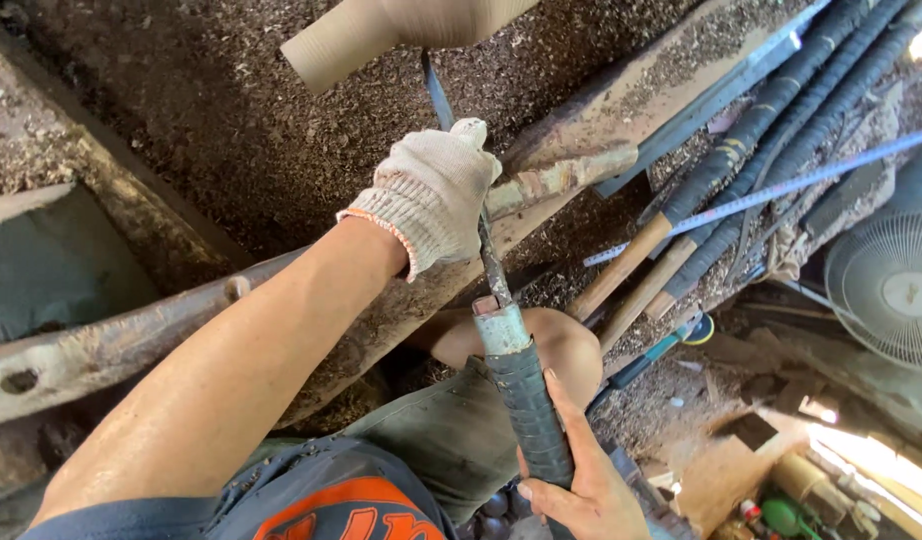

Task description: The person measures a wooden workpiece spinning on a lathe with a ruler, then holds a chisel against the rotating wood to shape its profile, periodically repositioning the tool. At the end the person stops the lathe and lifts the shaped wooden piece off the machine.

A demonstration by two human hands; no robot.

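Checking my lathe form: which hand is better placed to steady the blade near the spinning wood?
Left. The gloved left hand already rests on the tool rest, gripping the chisel just below the wood; the right hand holds the handle's end.

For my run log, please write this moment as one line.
left hand: gloved, steadies chisel blade on rail | right hand: bare, grips wrapped handle | blade tip at turned wood
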